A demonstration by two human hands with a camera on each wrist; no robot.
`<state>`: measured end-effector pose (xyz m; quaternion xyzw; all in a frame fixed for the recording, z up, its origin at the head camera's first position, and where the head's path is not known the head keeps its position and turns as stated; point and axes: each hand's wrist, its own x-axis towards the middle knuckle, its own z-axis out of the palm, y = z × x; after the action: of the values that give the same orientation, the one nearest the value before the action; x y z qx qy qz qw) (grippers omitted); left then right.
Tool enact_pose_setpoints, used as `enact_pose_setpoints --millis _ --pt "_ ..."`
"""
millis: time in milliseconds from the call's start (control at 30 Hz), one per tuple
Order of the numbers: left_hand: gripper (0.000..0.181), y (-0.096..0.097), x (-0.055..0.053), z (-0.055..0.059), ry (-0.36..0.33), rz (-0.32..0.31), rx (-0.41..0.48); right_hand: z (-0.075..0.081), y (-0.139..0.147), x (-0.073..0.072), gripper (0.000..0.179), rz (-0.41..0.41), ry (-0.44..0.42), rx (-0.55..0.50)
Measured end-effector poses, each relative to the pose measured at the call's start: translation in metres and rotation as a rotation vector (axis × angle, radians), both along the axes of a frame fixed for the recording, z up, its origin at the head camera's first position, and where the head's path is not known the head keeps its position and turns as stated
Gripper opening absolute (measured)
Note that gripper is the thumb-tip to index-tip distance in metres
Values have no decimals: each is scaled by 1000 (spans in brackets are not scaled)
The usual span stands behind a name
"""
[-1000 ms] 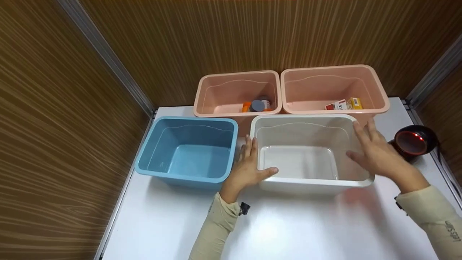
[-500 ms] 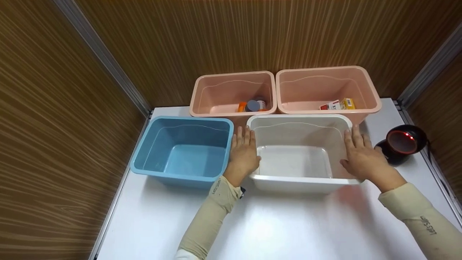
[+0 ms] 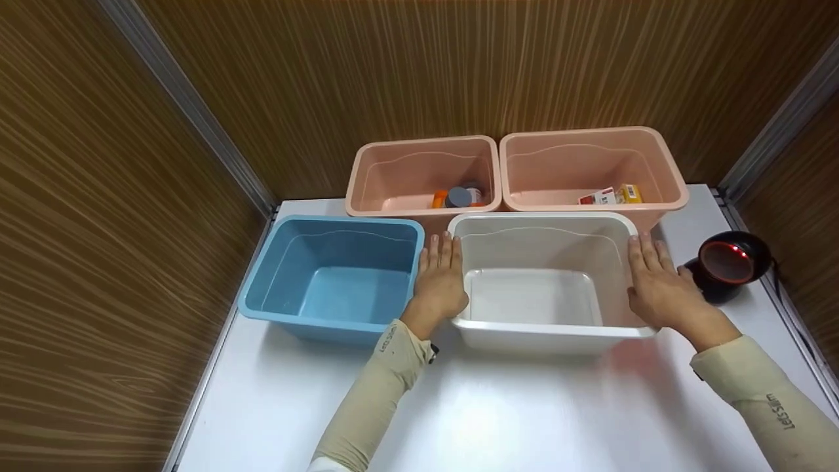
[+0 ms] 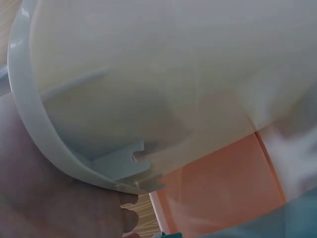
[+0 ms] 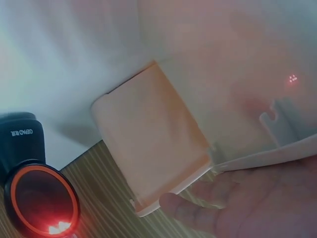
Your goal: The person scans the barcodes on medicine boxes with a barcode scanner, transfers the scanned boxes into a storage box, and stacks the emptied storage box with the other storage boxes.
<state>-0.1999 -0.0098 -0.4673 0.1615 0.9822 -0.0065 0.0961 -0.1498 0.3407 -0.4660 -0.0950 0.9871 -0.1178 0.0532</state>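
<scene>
A white plastic bin (image 3: 557, 332) stands on the white table with nothing inside it. My left hand (image 3: 440, 286) lies along its left rim, fingers straight and pointing away. On the opposite side my right hand (image 3: 659, 287) rests flat against the right rim, its fingers also extended. In the left wrist view the palm meets the curved rim of the white bin (image 4: 59, 153). The right wrist view shows the fingers (image 5: 190, 210) just under the rim of the bin. A blue bin (image 3: 328, 324) is close beside my left hand.
Two pink bins stand behind: the left bin (image 3: 419, 142) holds bottles (image 3: 459, 196), the right bin (image 3: 583, 134) small boxes (image 3: 628, 194). A black scanner (image 3: 729, 265) with red lights and a cable sits right of my right hand. Wood-patterned walls (image 3: 419, 65) enclose the table.
Both hands have turned from spread fingers with thumbs over the white bin to flat palms along its sides. The whole view has shifted slightly; the bins keep their arrangement.
</scene>
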Motion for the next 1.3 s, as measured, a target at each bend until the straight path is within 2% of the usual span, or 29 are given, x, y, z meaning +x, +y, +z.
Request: enact_pose_setpoints --millis 433,833,1100,1300 --pt "93 2 -5 2 0 2 -26 3 3 -2 77 -7 10 -3" --pt "90 0 0 5 22 6 -5 11 3 8 73 -6 1 -34" --pt "88 -5 6 17 42 -12 18 23 2 17 71 2 9 -35" --pt "87 -12 10 29 22 -8 65 35 -2 23 70 26 44 -40"
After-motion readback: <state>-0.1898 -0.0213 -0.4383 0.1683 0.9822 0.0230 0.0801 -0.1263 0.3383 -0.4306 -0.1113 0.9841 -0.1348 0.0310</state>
